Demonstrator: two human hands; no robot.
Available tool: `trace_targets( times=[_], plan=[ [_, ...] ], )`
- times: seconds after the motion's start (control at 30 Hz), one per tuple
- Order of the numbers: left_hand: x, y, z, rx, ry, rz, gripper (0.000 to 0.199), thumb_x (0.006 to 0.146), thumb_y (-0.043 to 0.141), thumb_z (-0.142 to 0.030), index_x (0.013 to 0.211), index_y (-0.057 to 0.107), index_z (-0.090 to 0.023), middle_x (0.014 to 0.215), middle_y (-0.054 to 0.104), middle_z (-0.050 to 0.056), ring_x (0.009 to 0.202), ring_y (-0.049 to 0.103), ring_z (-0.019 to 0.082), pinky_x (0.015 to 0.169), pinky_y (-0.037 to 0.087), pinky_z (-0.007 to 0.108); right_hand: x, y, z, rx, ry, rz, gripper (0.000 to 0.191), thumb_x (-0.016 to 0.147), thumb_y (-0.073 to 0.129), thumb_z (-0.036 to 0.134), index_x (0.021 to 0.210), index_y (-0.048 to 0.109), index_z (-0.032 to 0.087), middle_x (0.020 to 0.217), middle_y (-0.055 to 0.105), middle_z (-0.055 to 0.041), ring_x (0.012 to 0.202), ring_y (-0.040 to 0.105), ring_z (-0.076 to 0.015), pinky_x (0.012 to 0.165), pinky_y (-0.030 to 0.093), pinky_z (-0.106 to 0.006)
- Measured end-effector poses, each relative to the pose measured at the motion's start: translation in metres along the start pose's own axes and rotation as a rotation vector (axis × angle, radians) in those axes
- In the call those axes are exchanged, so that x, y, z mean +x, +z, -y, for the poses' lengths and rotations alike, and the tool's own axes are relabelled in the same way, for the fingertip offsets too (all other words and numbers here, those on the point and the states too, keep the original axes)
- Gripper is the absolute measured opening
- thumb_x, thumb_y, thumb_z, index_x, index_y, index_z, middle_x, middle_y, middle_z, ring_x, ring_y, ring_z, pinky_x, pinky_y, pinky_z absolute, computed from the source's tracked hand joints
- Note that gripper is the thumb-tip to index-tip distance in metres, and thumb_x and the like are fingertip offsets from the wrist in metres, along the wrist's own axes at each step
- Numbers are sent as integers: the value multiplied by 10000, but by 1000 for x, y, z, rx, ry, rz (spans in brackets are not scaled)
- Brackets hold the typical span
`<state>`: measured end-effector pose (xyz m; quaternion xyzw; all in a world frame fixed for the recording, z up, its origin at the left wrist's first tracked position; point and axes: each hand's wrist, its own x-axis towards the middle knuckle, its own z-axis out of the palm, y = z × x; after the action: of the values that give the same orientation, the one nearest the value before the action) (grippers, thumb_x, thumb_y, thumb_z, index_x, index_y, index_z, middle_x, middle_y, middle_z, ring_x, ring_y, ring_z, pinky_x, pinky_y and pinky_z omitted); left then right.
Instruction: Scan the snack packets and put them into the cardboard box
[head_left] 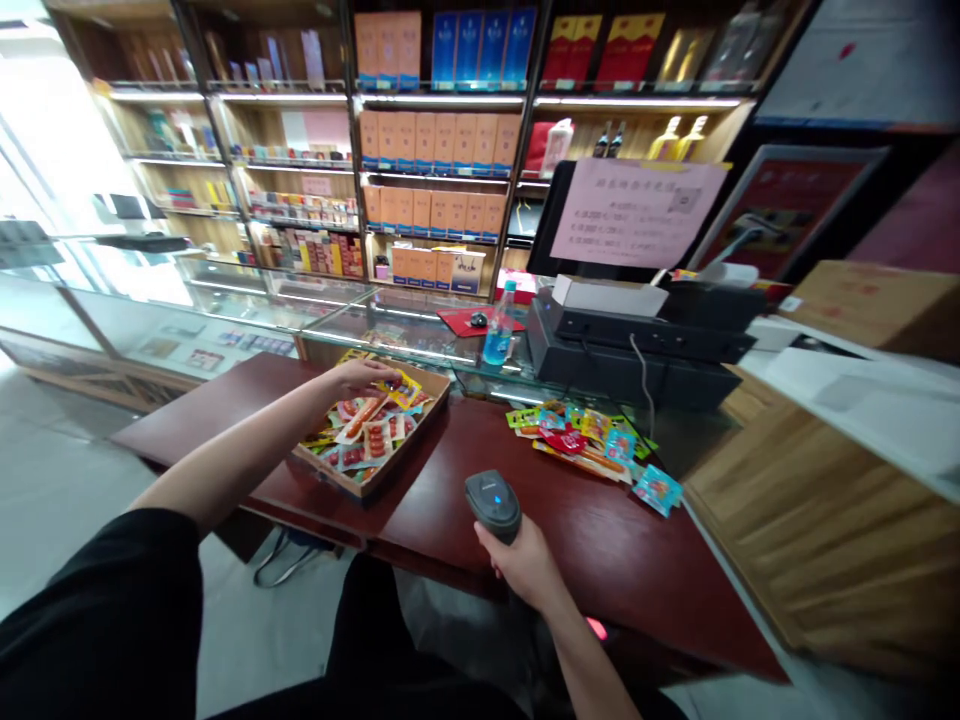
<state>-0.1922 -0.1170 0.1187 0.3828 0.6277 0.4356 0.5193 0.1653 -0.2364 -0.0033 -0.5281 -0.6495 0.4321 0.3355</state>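
We seem partway: left hand pinching 1 packet above a well-filled box, right hand gripping a scanner, 1 pile near the worktop's far edge.

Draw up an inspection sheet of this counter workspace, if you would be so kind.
Surface: glossy red-brown desk.
Items in use: yellow packet over an open carton of snack packets; dark scanner.
Clutter: loose packets heaped on the desk's right part; blue bottle on the glass counter behind.
Hands: left hand pinches the yellow packet; right hand grips the scanner.
Cables: one pale cable hanging in front of the black machine.
Surroundings: shelves of boxes and bottles.
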Motion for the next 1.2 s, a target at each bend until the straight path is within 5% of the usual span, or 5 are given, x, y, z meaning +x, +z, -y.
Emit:
trace_targets(
  times=[0.2,0.43,0.83,1.0,1.2],
  plan=[
    [-45,-58,2,-25,-106,-12,410,569,928,-291,886,724,-129,833,736,83,744,712,168,692,596,258,10,16,-6,17,-17,98,251,778,657,425,784,623,176,513,619,-9,410,590,-162,401,429,-230],
    [-34,-33,12,5,-125,42,393,555,935,-272,857,729,-129,851,739,88,705,704,153,627,589,227,3,6,0,30,1,75,251,772,662,418,809,632,172,499,613,-3,409,591,-171,408,443,-241],
    [53,188,28,211,-172,434,444,518,947,-309,821,672,-136,724,682,20,645,683,142,612,575,246,-29,-64,-30,124,167,-185,290,756,686,434,862,605,176,491,586,21,375,551,-149,368,401,-224],
    [88,280,39,443,-79,331,345,612,897,-311,752,634,-136,632,633,-16,552,623,104,622,551,237,-39,-90,-51,154,215,-295,288,782,671,434,885,618,170,507,604,14,382,557,-151,365,407,-226],
    [132,336,43,667,1,225,379,618,863,-402,697,566,-180,629,644,27,672,684,198,644,540,275,-50,-114,-72,118,180,-426,299,780,676,414,925,682,152,625,703,-49,554,678,-216,486,515,-270]
  ],
)
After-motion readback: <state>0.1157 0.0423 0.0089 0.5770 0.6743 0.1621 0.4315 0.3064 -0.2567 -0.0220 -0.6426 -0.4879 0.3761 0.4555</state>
